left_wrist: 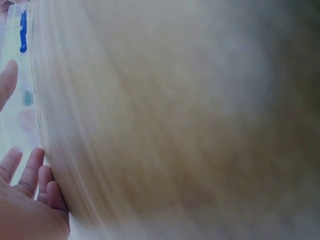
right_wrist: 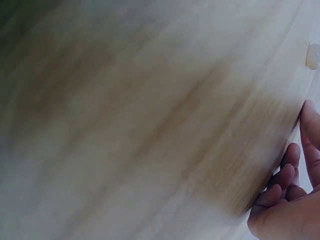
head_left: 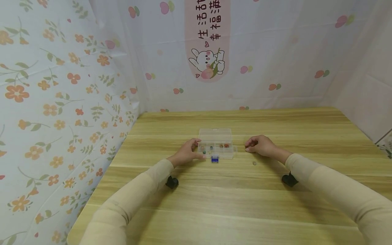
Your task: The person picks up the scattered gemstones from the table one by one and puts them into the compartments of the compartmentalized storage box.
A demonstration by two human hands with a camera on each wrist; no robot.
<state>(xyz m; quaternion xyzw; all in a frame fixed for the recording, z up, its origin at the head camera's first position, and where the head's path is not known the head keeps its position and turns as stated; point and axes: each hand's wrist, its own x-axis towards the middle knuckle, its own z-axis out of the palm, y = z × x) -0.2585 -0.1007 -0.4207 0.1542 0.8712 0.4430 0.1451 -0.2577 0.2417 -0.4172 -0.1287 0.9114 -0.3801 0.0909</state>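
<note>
A clear plastic compartment box (head_left: pixel 230 153) with its lid (head_left: pixel 215 135) swung up lies on the wooden table, with a few small coloured stones in its compartments. My left hand (head_left: pixel 189 151) holds the box by its left end, thumb at the front edge and fingers farther back. In the left wrist view, a green stone (left_wrist: pixel 27 98) and a pink stone (left_wrist: pixel 27 121) show through the plastic. To the right of the box, my right hand (head_left: pixel 260 145) is low at the tabletop with bent fingers; I cannot tell whether something is between its fingertips. A small pale stone (head_left: pixel 254 163) lies just in front of it.
The box's blue latch (head_left: pixel 215 159) sits at its front edge. The wooden table (head_left: pixel 226 204) reaches back to a printed curtain (head_left: pixel 269 51), and a flowered curtain (head_left: pixel 61 102) hangs along the left side. Dark wrist cameras (head_left: pixel 172 182) are under both forearms.
</note>
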